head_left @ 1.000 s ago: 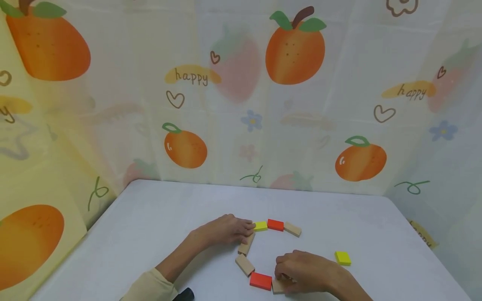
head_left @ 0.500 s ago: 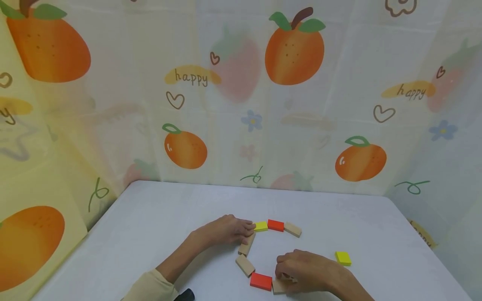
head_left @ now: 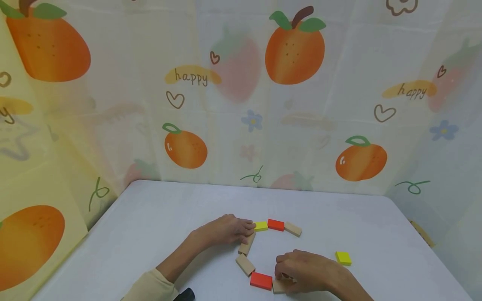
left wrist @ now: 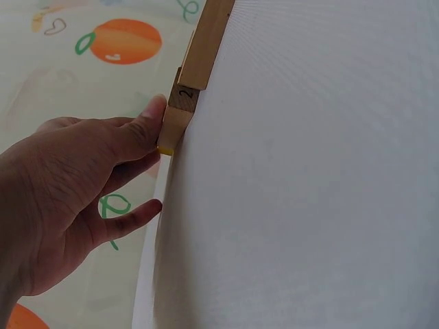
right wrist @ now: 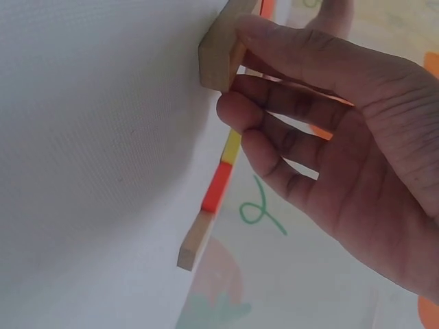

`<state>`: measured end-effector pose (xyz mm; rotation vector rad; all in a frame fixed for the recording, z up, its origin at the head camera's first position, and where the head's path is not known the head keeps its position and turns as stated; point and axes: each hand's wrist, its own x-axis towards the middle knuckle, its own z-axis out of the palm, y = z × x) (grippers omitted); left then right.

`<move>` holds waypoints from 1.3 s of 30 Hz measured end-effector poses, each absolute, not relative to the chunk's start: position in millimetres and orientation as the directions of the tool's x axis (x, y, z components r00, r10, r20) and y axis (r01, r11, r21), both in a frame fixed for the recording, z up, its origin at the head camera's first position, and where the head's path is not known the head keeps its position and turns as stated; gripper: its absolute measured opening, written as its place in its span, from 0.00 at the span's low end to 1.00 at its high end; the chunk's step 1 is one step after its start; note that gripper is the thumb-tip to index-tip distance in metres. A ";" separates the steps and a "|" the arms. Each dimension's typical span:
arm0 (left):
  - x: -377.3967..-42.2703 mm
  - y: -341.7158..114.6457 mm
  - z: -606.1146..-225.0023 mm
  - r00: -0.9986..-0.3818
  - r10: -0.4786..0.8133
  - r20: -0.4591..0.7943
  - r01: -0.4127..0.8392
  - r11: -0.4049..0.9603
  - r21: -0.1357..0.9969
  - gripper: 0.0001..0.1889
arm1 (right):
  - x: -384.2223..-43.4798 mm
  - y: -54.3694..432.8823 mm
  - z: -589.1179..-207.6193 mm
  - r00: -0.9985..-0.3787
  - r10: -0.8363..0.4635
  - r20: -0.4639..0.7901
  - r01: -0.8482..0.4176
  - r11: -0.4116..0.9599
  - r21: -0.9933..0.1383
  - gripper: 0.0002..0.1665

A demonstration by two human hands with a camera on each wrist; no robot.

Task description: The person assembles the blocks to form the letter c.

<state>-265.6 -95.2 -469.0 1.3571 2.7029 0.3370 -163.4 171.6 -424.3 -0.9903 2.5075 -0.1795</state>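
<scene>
Small flat blocks lie end to end in a curved line on the white table. At its upper left, my left hand (head_left: 231,230) pinches a plain wooden block (head_left: 245,246), fingertips by the yellow block (head_left: 261,226). The left wrist view shows the thumb against that wooden block. At the near end, my right hand (head_left: 305,269) holds another wooden block (right wrist: 223,58) with thumb and curled fingers. It touches a red block (head_left: 261,281), and its right part is hidden under the hand. Between the two held blocks lies a further wooden block (head_left: 245,265).
Past the yellow block the line continues with a red block (head_left: 276,225) and a wooden block (head_left: 293,229). A separate yellow block (head_left: 343,258) lies to the right. A black object (head_left: 185,294) shows by the left sleeve. A fruit-print curtain (head_left: 222,146) stands behind the table (head_left: 169,200).
</scene>
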 end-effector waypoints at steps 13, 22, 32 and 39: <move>-267.3 -94.2 -471.7 -0.581 0.814 0.026 0.793 0.558 0.243 0.23 | -159.0 191.0 -413.0 -0.687 -0.660 -0.305 -0.570 0.749 -0.337 0.16; -264.6 -96.5 -468.4 -0.584 0.811 0.035 0.792 0.559 0.246 0.23 | -159.4 222.9 -402.7 -0.725 -0.647 -0.235 -0.536 0.745 -0.398 0.21; -265.9 -95.6 -468.4 -0.552 0.831 0.062 0.821 0.530 0.211 0.23 | -169.3 279.2 -398.1 -0.793 -0.601 -0.099 -0.547 0.774 -0.320 0.22; -264.6 -96.1 -469.1 -0.571 0.820 0.046 0.806 0.549 0.219 0.23 | -179.2 310.2 -406.8 -0.832 -0.540 -0.127 -0.492 0.824 -0.281 0.21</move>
